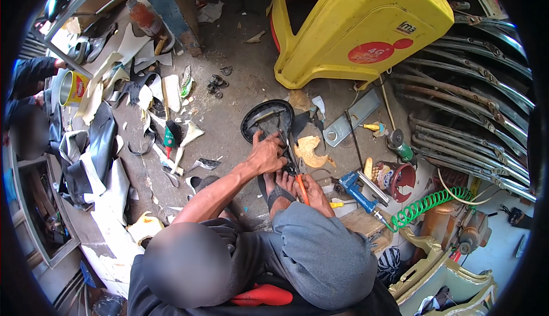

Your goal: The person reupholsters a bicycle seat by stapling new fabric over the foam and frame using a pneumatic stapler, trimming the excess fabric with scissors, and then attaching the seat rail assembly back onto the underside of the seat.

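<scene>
Above littered floor [237, 50] | left hand [265, 155] on black shell [248, 123] (grip unclear) | right hand [318, 195] gripping orange-handled tool [302, 188] | yellow stool [337, 36] ahead

Matt black plastic shell [250, 123], smooth, glossy plastic stool [337, 39]

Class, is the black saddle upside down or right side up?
Upside down: the saddle shows its hollow underside to the camera.

Workshop: blue air tool [355, 190], green coiled hose [430, 206], material scraps [103, 130] strewn about.
</scene>
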Available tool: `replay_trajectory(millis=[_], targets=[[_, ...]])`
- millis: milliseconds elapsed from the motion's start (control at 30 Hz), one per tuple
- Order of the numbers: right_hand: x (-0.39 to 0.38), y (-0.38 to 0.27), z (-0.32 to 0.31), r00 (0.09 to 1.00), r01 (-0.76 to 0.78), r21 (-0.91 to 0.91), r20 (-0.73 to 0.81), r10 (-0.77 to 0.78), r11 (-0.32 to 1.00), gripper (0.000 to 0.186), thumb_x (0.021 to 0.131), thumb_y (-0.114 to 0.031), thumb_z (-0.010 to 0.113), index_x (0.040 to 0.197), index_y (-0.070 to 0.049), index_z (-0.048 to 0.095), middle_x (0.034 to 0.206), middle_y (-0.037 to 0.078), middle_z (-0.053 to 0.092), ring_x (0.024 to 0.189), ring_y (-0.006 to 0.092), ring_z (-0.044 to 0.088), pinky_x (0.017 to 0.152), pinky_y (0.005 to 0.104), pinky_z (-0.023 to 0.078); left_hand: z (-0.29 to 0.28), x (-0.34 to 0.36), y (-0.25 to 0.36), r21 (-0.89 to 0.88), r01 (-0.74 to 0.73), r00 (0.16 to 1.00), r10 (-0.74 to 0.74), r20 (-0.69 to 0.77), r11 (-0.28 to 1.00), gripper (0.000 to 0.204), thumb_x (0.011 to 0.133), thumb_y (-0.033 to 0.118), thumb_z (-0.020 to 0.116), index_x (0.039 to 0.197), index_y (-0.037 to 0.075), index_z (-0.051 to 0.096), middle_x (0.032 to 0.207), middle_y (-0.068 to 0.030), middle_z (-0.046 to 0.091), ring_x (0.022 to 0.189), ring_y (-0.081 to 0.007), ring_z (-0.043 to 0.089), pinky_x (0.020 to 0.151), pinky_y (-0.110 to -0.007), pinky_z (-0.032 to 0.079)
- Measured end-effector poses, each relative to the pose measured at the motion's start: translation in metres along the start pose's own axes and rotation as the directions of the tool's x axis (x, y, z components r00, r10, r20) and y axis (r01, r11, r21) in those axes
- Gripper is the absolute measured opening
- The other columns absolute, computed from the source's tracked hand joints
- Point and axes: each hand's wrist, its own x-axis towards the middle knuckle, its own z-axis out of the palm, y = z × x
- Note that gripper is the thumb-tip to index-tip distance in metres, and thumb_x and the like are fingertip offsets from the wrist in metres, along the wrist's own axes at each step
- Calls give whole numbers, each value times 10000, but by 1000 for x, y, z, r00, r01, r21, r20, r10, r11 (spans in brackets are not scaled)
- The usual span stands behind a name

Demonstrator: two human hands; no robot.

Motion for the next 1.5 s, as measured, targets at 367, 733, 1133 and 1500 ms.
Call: replay_trajectory(millis=[367, 733, 1133, 1500], targets=[[15, 1, 0, 999, -49, -82, -7, 49, 995, 335, 983, -262, 709, 1176, -31, 561, 952, 59, 658, 808, 113, 605, 683, 254, 494, -1, -1, -4, -6, -67, 998, 67, -3, 998, 316, 765, 310, 662, 809, 30, 802, 1257, -120, 658, 1475, -317, 381, 1150, -686, 139], [11, 20, -3, 999, -36, -24, -21, 35, 999, 385, 961, -264, 741, 1210, -30, 563, 910, 43, 671, 789, 96, 615, 696, 259, 502, -12, -23, -6, -182, -316, 944, 289, -161, 931, 224, 748, 204, 669, 703, -6, 736, 1164, -121, 681, 1362, -309, 519, 1200, -604, 230], [20, -41, -41, 681, 8, -917, -287, -674, 398, 422, 895, -218, 731, 1222, 23, 614, 1109, 248, 641, 986, 379, 645, 864, 470, 502, -8, -88, -36, -300, 323, 633, -440, -636, 898, 606, 798, 102, 687, 1346, -52, 479, 1224, -280, 508, 1156, -435, 521, 1003, -480, 441], [76, -93, 37, 920, 124, -671, -198, -339, 731, 335, 947, -305, 662, 1047, 14, 690, 963, 258, 697, 925, 403, 679, 801, 463, 521, 9, -55, 8, -992, 128, 880, -460, 119, -10, 597, 985, 330, 676, 1443, 25, 444, 1295, -125, 608, 1127, -243, 619, 945, -377, 510]])
